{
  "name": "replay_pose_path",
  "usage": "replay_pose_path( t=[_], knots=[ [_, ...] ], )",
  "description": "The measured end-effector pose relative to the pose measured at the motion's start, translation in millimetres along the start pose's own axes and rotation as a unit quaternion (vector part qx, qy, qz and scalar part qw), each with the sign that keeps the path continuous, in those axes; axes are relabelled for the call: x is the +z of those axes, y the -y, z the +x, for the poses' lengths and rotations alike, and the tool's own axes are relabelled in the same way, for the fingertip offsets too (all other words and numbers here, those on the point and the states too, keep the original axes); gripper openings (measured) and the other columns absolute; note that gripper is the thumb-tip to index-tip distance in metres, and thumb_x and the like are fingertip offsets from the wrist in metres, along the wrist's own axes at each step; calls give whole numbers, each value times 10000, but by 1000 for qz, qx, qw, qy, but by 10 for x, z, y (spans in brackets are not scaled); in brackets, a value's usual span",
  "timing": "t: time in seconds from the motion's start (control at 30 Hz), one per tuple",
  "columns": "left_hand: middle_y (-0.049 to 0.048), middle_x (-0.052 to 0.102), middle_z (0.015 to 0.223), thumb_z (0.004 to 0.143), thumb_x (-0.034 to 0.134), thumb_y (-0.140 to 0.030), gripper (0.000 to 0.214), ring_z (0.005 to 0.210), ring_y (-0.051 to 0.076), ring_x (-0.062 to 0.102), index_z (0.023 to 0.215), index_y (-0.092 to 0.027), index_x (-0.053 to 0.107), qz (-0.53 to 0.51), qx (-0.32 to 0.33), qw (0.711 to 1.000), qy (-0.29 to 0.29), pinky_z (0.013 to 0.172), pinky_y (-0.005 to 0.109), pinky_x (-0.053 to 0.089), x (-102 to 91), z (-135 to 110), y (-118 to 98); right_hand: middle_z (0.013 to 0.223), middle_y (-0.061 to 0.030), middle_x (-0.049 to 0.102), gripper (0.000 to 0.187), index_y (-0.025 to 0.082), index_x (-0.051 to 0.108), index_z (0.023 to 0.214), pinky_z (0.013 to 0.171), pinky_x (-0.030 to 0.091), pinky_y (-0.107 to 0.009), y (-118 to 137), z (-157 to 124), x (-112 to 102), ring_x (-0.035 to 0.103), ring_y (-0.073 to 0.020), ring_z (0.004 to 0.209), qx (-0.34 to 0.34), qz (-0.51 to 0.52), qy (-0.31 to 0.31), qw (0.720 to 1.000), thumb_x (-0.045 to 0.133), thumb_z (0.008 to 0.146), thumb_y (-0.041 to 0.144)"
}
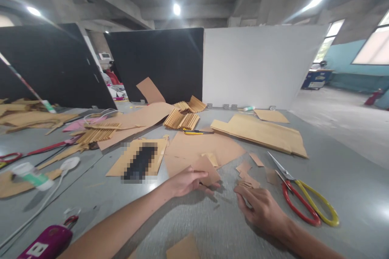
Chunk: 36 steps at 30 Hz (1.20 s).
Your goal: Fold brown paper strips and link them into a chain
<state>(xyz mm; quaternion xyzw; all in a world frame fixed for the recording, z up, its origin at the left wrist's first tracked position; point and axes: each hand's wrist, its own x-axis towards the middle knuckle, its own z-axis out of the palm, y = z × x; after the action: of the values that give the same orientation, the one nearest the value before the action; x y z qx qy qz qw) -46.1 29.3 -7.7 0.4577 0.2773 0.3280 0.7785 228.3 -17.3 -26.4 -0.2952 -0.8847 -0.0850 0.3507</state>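
Note:
My left hand (pixel 185 182) grips a squarish piece of brown kraft paper (pixel 209 170) between thumb and fingers, just above the grey table (pixel 219 230). To its right, my right hand (pixel 261 208) has its fingers bent together on a few small brown paper scraps (pixel 249 180); the fingertips are partly hidden. More scraps lie just beyond it. Scissors (pixel 291 182) with one red and one yellow handle rest partly open beside the right hand. A large brown paper sheet (pixel 185 145) lies flat beyond my left hand, with a yellow utility knife (pixel 194 132) at its far edge.
Bundles of pleated brown paper (pixel 181 119) stand at the back. A folded kraft sheet (pixel 261 133) lies at right. Leftward are a blurred-out dark object (pixel 140 162), a white-green tube (pixel 33 176), a white cable plug (pixel 69 164) and a purple device (pixel 47 243). Upright panels (pixel 249 64) close the far side.

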Motion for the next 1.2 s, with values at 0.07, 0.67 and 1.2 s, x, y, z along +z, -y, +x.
replay_pose_path(
  t=[0.07, 0.67, 1.2],
  knots=[
    [218, 707, 1141, 871, 728, -351, 428, 1033, 348, 730, 1192, -91, 614, -2, -1, 1000, -2, 665, 352, 597, -17, 4, -21, 687, -17, 684, 174, 153, 624, 1035, 557, 449, -254, 2, -1, 3, 637, -138, 543, 6, 8, 0, 1000, 465, 996, 98],
    [23, 653, 716, 846, 705, -514, 392, 447, 123, 635, 912, -145, 590, 102, -13, 995, -8, 358, 187, 297, 36, 30, -58, 695, -29, 711, 196, 175, 690, 1074, 547, 531, -224, -44, 16, -36, 668, -143, 523, 1, 73, 2, 997, 508, 1001, 166],
    [-24, 563, 629, 934, 571, -519, 363, 448, 128, 560, 945, -158, 599, 287, 38, 953, -91, 479, 227, 316, 207, -8, 33, 616, -3, 649, 224, 214, 651, 887, 549, 508, -223, 49, 194, -30, 649, -153, 528, 26, 76, 43, 996, 465, 1000, 163]
  ],
)
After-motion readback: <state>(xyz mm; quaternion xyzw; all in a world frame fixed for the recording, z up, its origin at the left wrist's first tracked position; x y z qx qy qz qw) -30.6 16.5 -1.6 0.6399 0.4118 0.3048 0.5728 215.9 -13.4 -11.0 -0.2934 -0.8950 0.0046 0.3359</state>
